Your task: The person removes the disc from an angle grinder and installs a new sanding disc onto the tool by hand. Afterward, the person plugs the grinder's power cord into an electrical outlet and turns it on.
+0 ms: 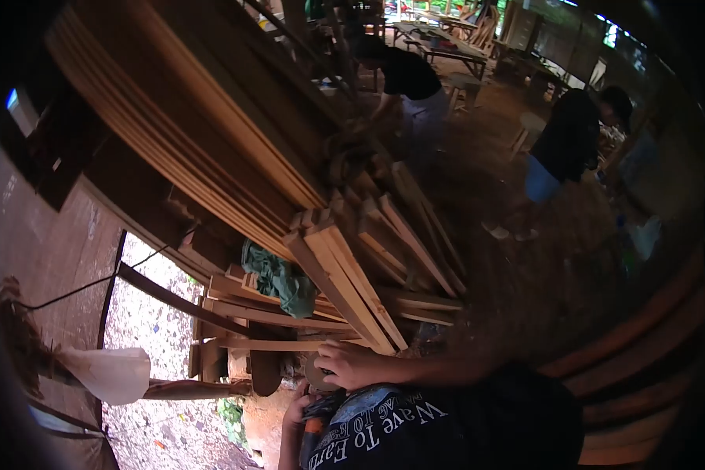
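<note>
Close to my dark printed shirt point(415, 423), my right hand point(346, 365) is closed on the edge of a round tan disc point(318, 374). Just below it, my left hand point(296, 406) is wrapped against what looks like an angle grinder point(314, 423), with a dark body and an orange part. The disc sits at the tool's upper end. Shirt folds and my fingers hide much of the tool. Wooden planks point(352, 290) lean right beyond my hands, and a green cloth point(278, 278) hangs over some of the wood.
Tall stacked boards point(204, 133) rise at upper left. One person point(411, 78) bends behind the planks; another person point(568, 141) bends at right. Stools point(464, 86) and a worktable point(446, 47) stand farther back. A pale plastic bag point(110, 374) hangs at left.
</note>
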### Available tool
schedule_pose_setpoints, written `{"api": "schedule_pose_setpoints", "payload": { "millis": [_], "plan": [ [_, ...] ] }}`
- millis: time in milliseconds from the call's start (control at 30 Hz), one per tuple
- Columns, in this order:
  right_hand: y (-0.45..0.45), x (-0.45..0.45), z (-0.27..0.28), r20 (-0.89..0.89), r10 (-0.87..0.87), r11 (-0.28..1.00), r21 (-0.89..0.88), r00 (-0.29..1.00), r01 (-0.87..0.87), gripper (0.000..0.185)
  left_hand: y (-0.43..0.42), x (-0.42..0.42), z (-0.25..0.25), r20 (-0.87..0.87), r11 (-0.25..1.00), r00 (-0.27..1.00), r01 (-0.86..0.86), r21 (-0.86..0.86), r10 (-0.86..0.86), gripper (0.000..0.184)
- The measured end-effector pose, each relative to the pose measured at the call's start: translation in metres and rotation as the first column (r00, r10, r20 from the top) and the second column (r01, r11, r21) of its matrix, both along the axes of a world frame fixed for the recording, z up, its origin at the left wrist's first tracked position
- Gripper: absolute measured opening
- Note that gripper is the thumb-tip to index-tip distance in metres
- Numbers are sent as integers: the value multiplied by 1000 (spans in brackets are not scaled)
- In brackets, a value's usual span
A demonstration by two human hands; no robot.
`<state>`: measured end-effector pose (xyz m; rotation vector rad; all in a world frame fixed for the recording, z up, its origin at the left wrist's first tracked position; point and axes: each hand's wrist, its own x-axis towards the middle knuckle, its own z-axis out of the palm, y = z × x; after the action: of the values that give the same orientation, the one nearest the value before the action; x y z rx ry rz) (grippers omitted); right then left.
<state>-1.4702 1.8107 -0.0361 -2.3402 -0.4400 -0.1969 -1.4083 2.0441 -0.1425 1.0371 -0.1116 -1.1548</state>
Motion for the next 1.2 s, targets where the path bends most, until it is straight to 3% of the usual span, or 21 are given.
{"api": "schedule_pose_setpoints", "payload": {
  "millis": [267,400,433,533,633,700,767,800,867,967,1067,1200],
  "plan": [
    [-106,-77,5,-170,-295,949,61,940,309,17,-141,-13,35,26,953,954,296,61,-298,73],
    [-151,-112,2,-68,-481,876,-14,874,482,21,-210,-29,31,9,895,895,445,9,-445,75],
    [-162,-122,3,-53,-529,849,-18,847,529,21,-226,-35,36,11,881,884,464,85,-467,75],
    [-197,-152,-7,-85,-584,811,-16,807,585,22,-272,-51,18,-24,843,843,538,14,-537,74],
    [-217,-188,1,-80,-713,700,-22,696,714,21,-321,-67,25,17,742,742,671,10,-671,77],
    [-230,-205,-4,-48,-790,613,-87,611,785,22,-354,-91,59,-77,729,729,683,36,-680,75],
    [-244,-216,-23,9,-883,462,-161,470,872,27,-377,-97,30,78,654,652,756,10,-755,80],
    [-251,-224,-20,-48,-899,438,-141,436,888,24,-388,-101,29,93,636,632,771,34,-770,81],
    [-258,-239,-26,14,-897,440,-77,442,895,23,-408,-108,47,102,539,532,840,55,-840,82],
    [-261,-264,-5,-31,-871,489,32,490,872,23,-426,-118,46,75,535,532,844,32,-843,82],
    [-265,-283,-13,-28,-871,491,1,491,871,30,-442,-121,40,113,462,458,887,7,-882,81],
    [-272,-286,-9,97,-893,441,3,439,897,48,-457,-124,28,-29,464,463,884,-56,-886,80]
  ]
}}
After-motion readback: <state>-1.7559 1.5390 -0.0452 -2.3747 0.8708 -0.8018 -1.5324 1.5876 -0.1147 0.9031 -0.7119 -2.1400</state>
